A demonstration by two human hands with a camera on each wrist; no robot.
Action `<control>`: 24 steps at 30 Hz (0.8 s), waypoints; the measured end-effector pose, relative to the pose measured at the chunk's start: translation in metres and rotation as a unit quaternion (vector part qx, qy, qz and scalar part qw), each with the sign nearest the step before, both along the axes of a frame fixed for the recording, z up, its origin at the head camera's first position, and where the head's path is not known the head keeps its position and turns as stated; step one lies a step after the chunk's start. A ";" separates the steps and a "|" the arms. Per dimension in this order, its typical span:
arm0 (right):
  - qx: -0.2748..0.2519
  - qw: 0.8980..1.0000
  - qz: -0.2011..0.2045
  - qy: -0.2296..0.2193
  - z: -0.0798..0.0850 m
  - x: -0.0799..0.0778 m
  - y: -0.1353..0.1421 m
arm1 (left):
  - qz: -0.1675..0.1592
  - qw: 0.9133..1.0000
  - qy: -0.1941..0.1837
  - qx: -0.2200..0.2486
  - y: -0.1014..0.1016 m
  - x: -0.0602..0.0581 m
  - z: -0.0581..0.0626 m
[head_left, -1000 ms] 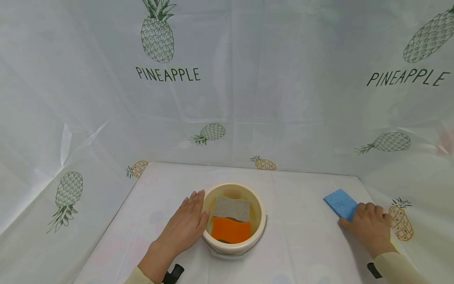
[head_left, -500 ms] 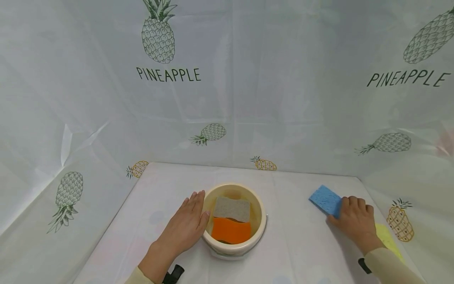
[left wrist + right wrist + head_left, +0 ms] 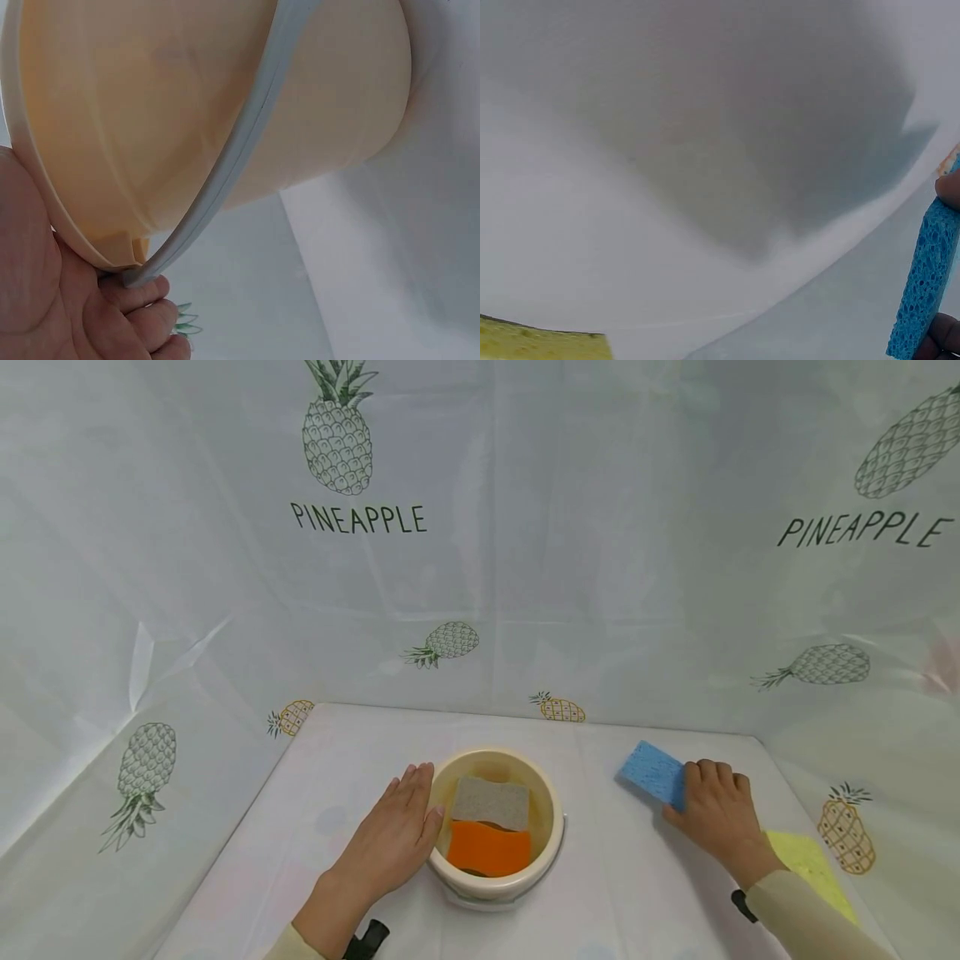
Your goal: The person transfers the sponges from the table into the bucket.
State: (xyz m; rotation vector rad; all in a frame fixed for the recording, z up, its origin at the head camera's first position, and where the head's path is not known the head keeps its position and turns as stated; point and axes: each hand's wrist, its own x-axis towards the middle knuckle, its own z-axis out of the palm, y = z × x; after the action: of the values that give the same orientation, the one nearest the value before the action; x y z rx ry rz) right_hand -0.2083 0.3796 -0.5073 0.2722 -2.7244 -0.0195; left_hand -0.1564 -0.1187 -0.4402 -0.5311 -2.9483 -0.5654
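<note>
A cream bucket (image 3: 556, 843) stands on the table, with a grey sponge (image 3: 491, 802) and an orange sponge (image 3: 489, 849) inside it. My left hand (image 3: 393, 837) rests against the bucket's left rim, its fingers straight. In the left wrist view, that hand (image 3: 82, 300) touches the rim where the grey handle (image 3: 232, 165) joins. To the right of the bucket, my right hand (image 3: 716, 814) pinches a blue sponge (image 3: 651, 772) by one end. The right wrist view has the blue sponge (image 3: 926, 277) between thumb and fingers, lifted off the table.
A yellow sponge (image 3: 810, 868) lies at the table's right side, partly behind the right forearm. White sheeting (image 3: 600, 568) printed with pineapples rises behind and at both sides of the white tabletop (image 3: 360, 735).
My right hand has carried the blue sponge left and up, closer to the bucket. More of the yellow sponge has come into sight. The left hand and the bucket have stayed in place.
</note>
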 end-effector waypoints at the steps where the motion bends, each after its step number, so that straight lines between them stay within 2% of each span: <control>1: 0.003 1.000 0.006 0.004 0.001 -0.001 -0.003 | 0.000 1.000 0.001 -0.003 0.000 0.000 0.000; 12: 0.031 0.997 0.050 0.045 0.014 -0.006 -0.033 | 0.000 0.999 0.022 -0.042 0.002 0.001 0.006; 24: 0.034 0.993 0.081 0.076 0.041 -0.006 -0.078 | -0.004 0.998 0.028 -0.053 0.003 0.001 0.010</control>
State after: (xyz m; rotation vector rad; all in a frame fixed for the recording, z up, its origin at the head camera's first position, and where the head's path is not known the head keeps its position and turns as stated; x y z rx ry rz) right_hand -0.2141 0.3011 -0.4664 0.4908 -2.5453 -0.0835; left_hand -0.1555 -0.1160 -0.4301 -0.5590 -2.9367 -0.3913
